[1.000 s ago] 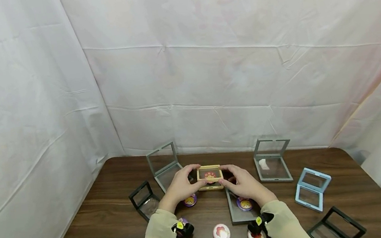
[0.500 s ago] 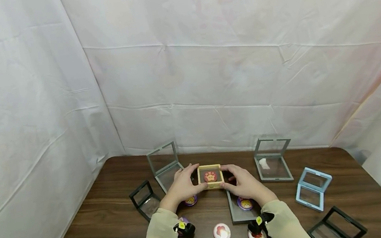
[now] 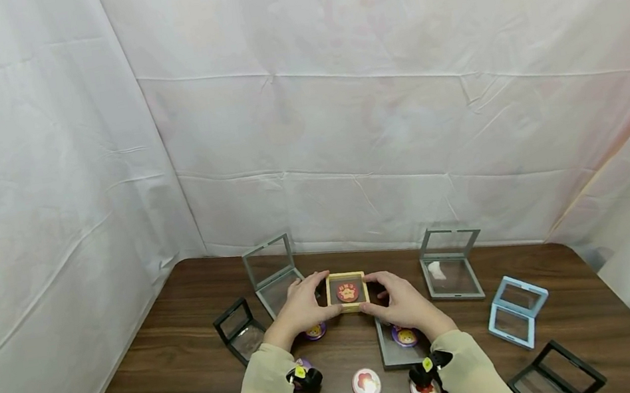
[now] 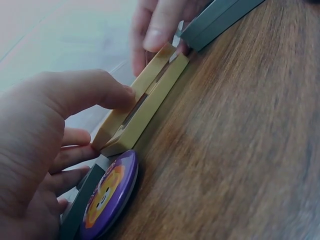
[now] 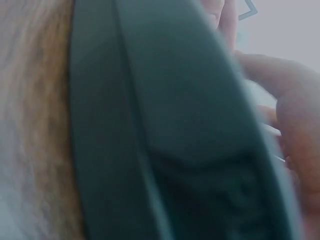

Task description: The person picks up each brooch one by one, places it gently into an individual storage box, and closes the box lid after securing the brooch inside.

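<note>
Brown wooden tabletop [image 3: 183,376]; my half-curled left hand [image 3: 303,305] and right hand [image 3: 400,302] grip a square yellow plastic case [image 3: 350,308]; probably light, stiff; best edge-held.

Smooth plastic yellow case [image 4: 154,101], glossy purple badge [image 4: 108,196], wood-grain tabletop [image 4: 225,140]

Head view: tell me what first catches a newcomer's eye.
Probably the yellow case, held by left hand and right hand below the picture's centre, a red badge showing inside. Then perhaps the open light-blue case further right, and the pink-and-white badge at bottom centre.
</note>
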{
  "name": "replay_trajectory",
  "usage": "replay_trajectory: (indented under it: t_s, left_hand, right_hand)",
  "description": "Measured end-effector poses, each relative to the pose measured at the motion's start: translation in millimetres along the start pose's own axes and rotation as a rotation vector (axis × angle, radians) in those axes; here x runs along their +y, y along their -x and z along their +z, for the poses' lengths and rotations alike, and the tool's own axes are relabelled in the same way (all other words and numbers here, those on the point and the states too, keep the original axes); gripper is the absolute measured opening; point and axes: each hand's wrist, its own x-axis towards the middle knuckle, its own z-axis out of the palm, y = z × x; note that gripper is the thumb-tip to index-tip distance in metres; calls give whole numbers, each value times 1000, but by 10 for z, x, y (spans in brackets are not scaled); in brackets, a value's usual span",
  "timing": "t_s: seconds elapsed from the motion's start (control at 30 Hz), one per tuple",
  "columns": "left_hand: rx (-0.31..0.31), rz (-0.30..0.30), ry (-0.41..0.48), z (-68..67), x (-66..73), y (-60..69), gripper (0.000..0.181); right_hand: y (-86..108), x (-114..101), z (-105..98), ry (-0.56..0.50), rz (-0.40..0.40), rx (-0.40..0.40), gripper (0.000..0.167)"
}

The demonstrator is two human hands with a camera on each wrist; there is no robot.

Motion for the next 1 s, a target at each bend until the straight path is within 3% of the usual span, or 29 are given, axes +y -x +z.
replay_trajectory:
  t_s: [0.33,0.6,1.0]
  left_hand:
    - [3,18,8,-7,-2,9,89]
    - [-18,13,-1,-21,15,13,89]
    - [-17,28,-9,-15,-4,21,87]
  right_hand:
    - [-54,-31,7,62,84,-22,85]
    - [-66,-36,-4,89,110,-82,83]
    - [-85,-14,-25,82,109,-96,88]
